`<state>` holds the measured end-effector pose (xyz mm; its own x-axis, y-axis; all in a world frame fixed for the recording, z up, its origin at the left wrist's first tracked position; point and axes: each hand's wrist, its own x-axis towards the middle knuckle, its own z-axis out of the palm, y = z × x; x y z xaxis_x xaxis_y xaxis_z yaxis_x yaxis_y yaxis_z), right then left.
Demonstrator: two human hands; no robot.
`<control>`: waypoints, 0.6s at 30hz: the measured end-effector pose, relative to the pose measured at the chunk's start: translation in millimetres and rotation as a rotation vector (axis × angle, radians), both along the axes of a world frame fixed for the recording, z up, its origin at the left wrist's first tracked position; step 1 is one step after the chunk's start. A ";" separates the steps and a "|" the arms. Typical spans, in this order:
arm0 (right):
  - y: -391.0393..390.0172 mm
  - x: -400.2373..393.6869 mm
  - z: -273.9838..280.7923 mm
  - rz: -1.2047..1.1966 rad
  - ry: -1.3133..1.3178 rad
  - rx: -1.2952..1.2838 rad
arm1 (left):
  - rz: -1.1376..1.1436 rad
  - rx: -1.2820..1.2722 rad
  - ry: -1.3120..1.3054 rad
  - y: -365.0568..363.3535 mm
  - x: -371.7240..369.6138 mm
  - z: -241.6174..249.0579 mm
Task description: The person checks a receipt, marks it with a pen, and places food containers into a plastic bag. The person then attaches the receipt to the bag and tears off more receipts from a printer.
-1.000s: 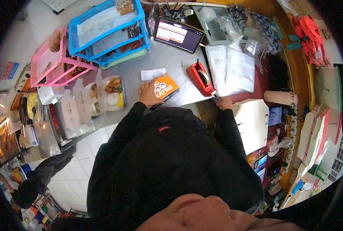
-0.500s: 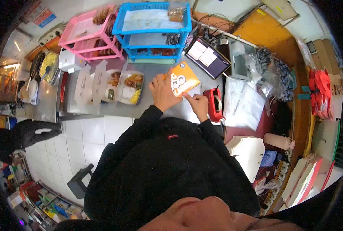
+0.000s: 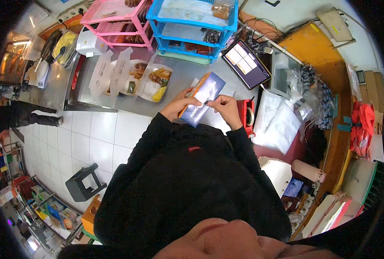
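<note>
My left hand (image 3: 177, 105) grips a small cardboard box (image 3: 207, 90), its thumb lying across the face. The box is tilted, with a blue printed face turned up and an orange side along its left edge. My right hand (image 3: 227, 110) is closed in a pinch at the box's right edge; what the fingertips hold there is too small to make out. Just right of that hand stands a red tape dispenser (image 3: 247, 129). Left of the box, open white meal boxes (image 3: 146, 98) with rice and other food sit on the metal counter (image 3: 133, 108).
A blue tiered rack (image 3: 192, 23) and a pink one (image 3: 118, 28) stand at the back. A tablet (image 3: 246, 64) leans behind the box. Clear plastic bags (image 3: 278, 123) lie at right. A black stool (image 3: 84, 183) and a person in dark clothing (image 3: 19, 118) are at left.
The box has been turned from its orange face to its blue face. My left hand shifted its grip to the box's left edge, thumb on top. The whole view moved slightly.
</note>
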<state>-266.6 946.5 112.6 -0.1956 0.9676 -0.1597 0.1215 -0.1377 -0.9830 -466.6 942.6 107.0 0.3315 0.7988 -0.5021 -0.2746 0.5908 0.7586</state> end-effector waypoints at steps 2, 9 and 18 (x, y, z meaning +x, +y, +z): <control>2.4 0.1 6.3 0.092 0.114 -0.035 | -0.035 -0.051 -0.147 -3.1 -2.3 -6.9; 20.2 7.9 5.4 0.242 -0.055 -0.012 | -0.141 -0.068 -0.354 -3.8 -12.1 12.7; 34.2 17.2 -29.3 -0.082 -0.005 0.030 | 0.087 0.181 0.063 5.7 -19.4 -6.3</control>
<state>-249.4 980.6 83.3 -0.1143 0.9847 -0.1316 0.1158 -0.1183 -0.9862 -486.0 948.3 100.7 0.2302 0.9021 -0.3651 -0.2676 0.4194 0.8675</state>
